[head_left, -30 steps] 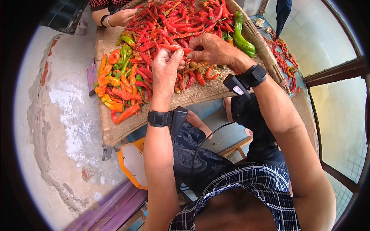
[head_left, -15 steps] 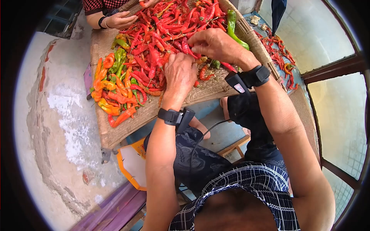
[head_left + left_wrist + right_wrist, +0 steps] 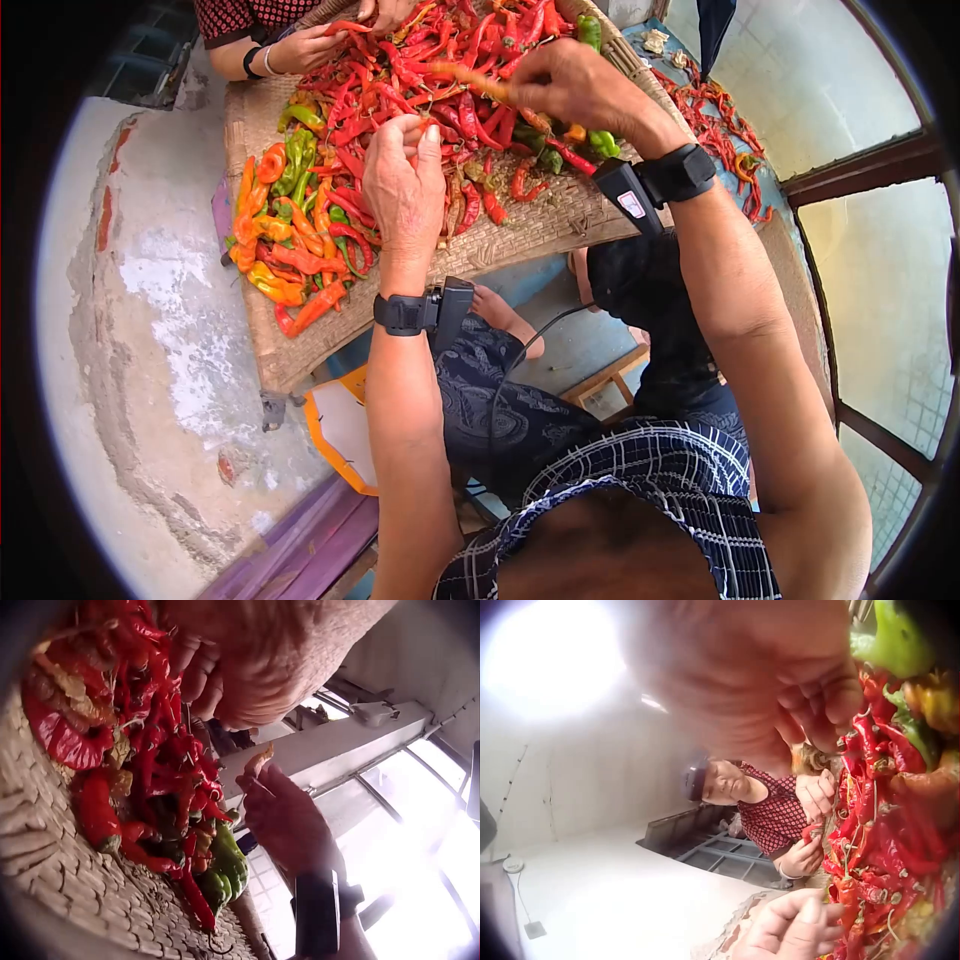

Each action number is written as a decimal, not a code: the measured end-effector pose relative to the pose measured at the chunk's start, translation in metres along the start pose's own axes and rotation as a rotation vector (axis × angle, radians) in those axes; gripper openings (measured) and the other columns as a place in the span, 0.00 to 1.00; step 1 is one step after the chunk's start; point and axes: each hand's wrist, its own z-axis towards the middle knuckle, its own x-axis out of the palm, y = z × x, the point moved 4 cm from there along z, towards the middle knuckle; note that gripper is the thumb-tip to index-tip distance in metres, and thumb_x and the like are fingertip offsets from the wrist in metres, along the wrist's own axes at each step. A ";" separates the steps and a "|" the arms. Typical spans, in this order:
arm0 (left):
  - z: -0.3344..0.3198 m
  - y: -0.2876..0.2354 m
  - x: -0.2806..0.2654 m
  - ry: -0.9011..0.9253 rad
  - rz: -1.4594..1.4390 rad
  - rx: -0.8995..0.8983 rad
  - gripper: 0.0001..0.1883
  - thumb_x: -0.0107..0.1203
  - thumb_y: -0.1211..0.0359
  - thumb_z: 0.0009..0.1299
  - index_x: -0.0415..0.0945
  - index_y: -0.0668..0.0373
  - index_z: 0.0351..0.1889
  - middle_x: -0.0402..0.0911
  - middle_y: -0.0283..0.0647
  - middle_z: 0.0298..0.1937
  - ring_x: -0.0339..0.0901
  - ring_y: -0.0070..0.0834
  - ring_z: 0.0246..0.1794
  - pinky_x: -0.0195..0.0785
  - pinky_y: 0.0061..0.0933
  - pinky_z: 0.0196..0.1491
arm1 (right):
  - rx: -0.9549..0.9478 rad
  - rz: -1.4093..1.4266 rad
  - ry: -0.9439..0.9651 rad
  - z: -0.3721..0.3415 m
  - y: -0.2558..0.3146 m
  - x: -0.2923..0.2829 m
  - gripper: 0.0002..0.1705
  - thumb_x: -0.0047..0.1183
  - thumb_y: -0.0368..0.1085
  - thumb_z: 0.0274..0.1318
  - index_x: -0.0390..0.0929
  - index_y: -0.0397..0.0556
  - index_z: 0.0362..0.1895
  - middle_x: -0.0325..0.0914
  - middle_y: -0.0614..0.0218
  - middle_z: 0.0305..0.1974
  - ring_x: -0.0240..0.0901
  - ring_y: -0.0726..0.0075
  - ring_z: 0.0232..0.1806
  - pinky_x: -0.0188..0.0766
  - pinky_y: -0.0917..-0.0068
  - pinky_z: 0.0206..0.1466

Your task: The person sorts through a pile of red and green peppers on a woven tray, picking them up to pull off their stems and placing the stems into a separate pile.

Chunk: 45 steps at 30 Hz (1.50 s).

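My left hand (image 3: 405, 190) is over the front of the chili pepper pile, its fingers bent toward the raised thumb. A bit of red shows at its fingertips in the head view; I cannot tell whether it is held. In the right wrist view this left hand (image 3: 787, 930) appears low, beside the red chili peppers (image 3: 866, 825). My right hand (image 3: 585, 90) pinches an orange-brown chili pepper (image 3: 460, 78), blurred, above the pile. The left wrist view shows the shrivelled pale-orange tip of that chili pepper (image 3: 259, 761) sticking out from the right hand's fingers.
The woven tray (image 3: 300, 355) bears red chili peppers (image 3: 465, 115), an orange and yellow group (image 3: 290, 235) at left and green peppers (image 3: 602, 145) at right. Across it, another person's hand (image 3: 305, 48) holds a red pepper. More red peppers (image 3: 720, 130) lie by the window.
Both hands first held a red chili pepper together, then reached down to the pile separately. Now the left hand is back toward the left, and the right hand has lifted an orange-brown chili pepper.
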 end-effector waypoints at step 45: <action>-0.035 0.000 0.050 0.387 0.389 0.338 0.09 0.55 0.71 0.56 0.75 0.62 0.35 0.74 0.46 0.34 0.69 0.44 0.42 0.65 0.41 0.44 | 0.058 0.278 -0.092 -0.011 0.019 0.022 0.16 0.57 0.40 0.52 0.79 0.42 0.40 0.79 0.59 0.26 0.75 0.68 0.27 0.71 0.69 0.32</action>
